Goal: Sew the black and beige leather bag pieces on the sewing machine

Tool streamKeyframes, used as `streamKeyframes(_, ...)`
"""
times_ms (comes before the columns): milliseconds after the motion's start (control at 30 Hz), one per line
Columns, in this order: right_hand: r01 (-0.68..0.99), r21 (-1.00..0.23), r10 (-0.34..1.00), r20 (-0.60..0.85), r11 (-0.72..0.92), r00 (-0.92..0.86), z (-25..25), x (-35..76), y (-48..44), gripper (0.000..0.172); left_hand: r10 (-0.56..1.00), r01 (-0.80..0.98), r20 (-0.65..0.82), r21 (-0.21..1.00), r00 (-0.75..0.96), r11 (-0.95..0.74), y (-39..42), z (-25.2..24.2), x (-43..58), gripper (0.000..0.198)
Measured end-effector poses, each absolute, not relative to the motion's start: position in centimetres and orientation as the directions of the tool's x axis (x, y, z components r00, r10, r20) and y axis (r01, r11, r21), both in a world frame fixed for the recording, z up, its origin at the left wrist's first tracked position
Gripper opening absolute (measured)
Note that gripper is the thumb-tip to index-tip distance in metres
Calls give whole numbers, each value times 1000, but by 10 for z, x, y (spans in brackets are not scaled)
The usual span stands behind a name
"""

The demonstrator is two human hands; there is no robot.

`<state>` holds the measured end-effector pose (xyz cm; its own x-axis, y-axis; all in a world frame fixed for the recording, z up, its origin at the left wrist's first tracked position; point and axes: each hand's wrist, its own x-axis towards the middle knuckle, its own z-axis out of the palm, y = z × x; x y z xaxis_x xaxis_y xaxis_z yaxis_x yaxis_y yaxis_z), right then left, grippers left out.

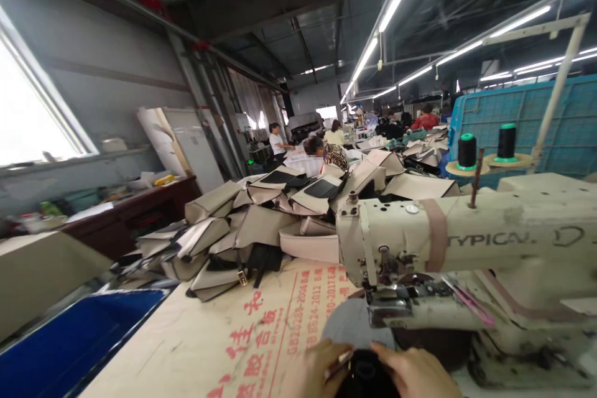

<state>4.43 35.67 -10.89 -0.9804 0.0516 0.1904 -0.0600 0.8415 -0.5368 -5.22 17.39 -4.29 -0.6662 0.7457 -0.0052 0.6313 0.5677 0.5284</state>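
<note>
At the bottom edge, my left hand (pixel 321 365) and my right hand (pixel 413 370) grip the two sides of a dark black piece (pixel 368 373), whose kind I cannot make out. Something small and shiny shows at my left fingers, too blurred to name. Just beyond my fingertips is a rounded grey surface (pixel 352 320), below the sewing head. The cream sewing machine (pixel 494 230), marked TYPICAL, stands at the right, with its needle area (pixel 389 286) close above and beyond my hands. My lower palms are cut off by the frame.
A heap of beige bags (pixel 265 227) with black trim covers the far part of the plywood table (pixel 219 329). A blue bin (pixel 79 342) is at lower left. Black thread cones (pixel 467 152) stand behind the machine. Several people work farther back.
</note>
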Motion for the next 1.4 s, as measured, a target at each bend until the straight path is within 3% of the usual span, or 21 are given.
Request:
streamKeyframes(100,-83,-558,91,277,826,-956,-105,43,360,43,748,616,81,629,-659,475,178,-52,-54,32)
streamKeyframes(200,-106,-583,104,316,805,-943,-101,46,360,35,771,615,123,685,-625,390,181,-56,-53,27)
streamKeyframes(400,-384,-542,-109,471,747,-876,-98,41,371,30,831,668,136,671,-539,323,180,-53,-59,28)
streamKeyframes(567,-382,-635,-147,391,672,-909,-94,38,372,28,814,644,168,706,-556,295,187,-52,-57,22)
streamKeyframes(767,-332,-707,-47,391,624,-919,-91,34,364,18,593,574,277,716,-756,397,207,-63,-48,12)
streamKeyframes(867,-321,-741,-35,373,590,-927,-92,34,364,17,607,628,338,689,-719,361,208,-65,-49,13)
streamKeyframes(1067,-292,-731,-33,346,617,-938,-93,35,366,19,856,743,210,617,-473,260,195,-48,-54,32)
streamKeyframes(1267,-324,-650,-69,386,688,-920,-98,36,368,19,887,769,163,580,-432,268,194,-38,-54,31)
streamKeyframes(1400,-273,-677,26,396,684,-918,-103,36,370,10,885,745,134,603,-446,285,197,-41,-57,31)
